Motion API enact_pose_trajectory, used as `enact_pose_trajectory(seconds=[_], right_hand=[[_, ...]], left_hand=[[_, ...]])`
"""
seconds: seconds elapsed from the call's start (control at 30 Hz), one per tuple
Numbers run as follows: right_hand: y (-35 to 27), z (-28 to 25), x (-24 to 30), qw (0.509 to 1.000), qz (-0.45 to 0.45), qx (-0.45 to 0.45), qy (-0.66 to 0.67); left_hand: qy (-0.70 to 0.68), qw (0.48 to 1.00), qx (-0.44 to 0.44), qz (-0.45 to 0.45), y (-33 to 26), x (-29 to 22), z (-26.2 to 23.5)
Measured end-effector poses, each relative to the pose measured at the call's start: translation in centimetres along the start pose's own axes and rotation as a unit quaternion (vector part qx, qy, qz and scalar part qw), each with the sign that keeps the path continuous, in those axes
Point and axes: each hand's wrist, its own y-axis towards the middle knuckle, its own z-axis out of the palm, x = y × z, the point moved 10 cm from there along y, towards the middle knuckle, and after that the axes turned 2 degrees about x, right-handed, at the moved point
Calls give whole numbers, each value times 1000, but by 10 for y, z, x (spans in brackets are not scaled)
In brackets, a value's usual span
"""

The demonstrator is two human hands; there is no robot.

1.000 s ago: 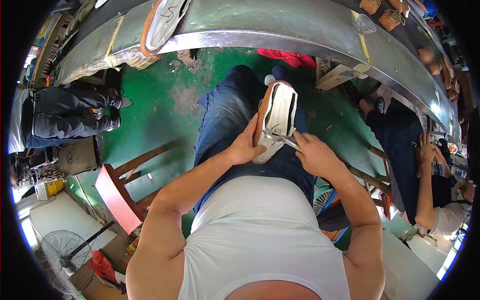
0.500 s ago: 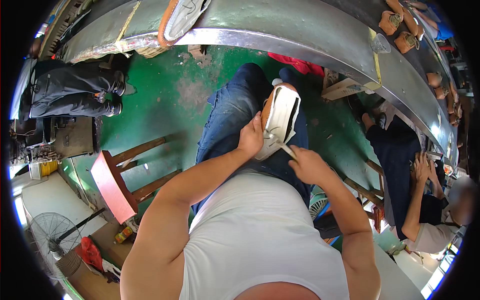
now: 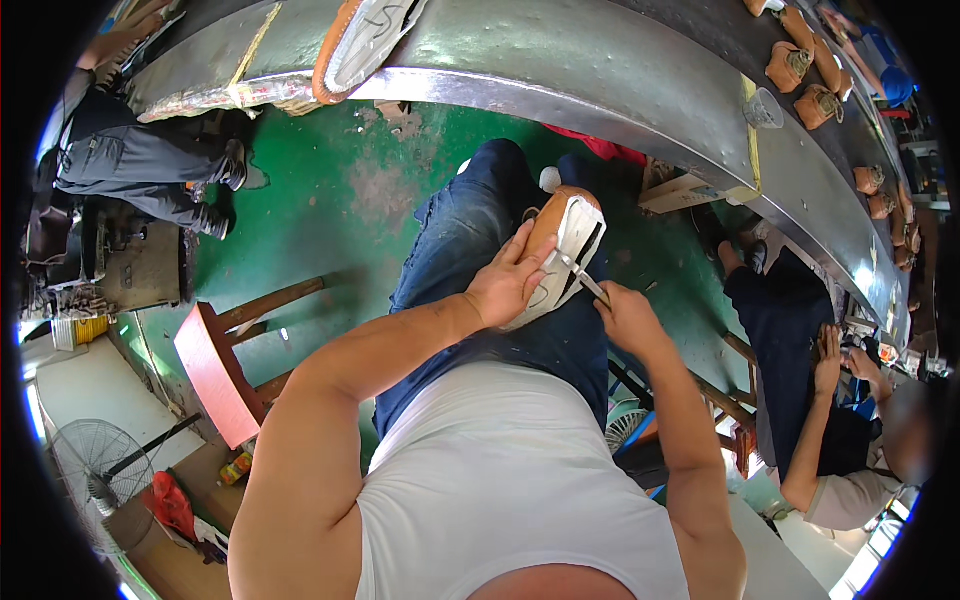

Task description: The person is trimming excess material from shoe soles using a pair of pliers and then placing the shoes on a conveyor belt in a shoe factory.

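— Where do we stand with the shoe (image 3: pixel 560 255)?

— We have it on our lap, sole side up and toe pointing away, resting on the blue jeans (image 3: pixel 470 240). Our left hand (image 3: pixel 505 285) is wrapped around its side, fingers curled on the tan upper, clamped firmly enough to steady it.

— And the right hand (image 3: pixel 625 318)?

— Closed on a thin metal tool (image 3: pixel 580 278), whose tip lies on the white sole near the heel edge. We judge that we are working along the rim of the sole, trimming or scraping it, though the tip is too small for us to tell just what it does.

— How much is done?

— Hard to say. The sole looks clean and white where we can see it, and the tool sits at the near end, so we would guess that the edge is partly worked, with the side under our left hand yet to come. We see no scraps on the jeans to measure by.

— Anything waiting for us?

— Several brown shoes (image 3: pixel 820 105) stand in a row on the curved metal conveyor (image 3: pixel 600 70) ahead, and another sole (image 3: pixel 365 40) lies at its near edge. We cannot tell whether those are finished or ours to do.

— Who else is about?

— A person (image 3: pixel 840 440) sits at our right, bent over their own work, and a red stool (image 3: pixel 215 370) stands on the green floor (image 3: pixel 330 200) at our left.
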Motion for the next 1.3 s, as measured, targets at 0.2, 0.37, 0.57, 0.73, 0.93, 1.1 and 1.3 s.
enact_pose_trajectory(seconds=[0.2, 0.37, 0.57, 0.73, 0.93, 1.1, 1.3], right_hand=[[14, -50, -2, 990, 71, 29, 117], [56, -25, 6, 999, 29, -37, -10], [53, -18, 7, 1000, 23, 1, -18], [32, -27, 32, 993, 31, 19, 110], [-3, 28, 14, 993, 27, 64, 98], [-56, 46, -21, 935, 81, -112, 328], [-81, 57, -43, 838, 89, -245, 480]], left_hand=[[10, 995, 92, -47, 14, 6, 3], [41, 968, 218, -113, 19, -10, 0], [-134, 974, 12, -184, -25, 20, -9], [-279, 926, 67, -244, -44, 36, 12], [-212, 941, 150, -216, -37, 21, 5], [23, 978, 177, -105, 4, -35, -84], [-250, 964, 65, 69, 84, -113, -152]])
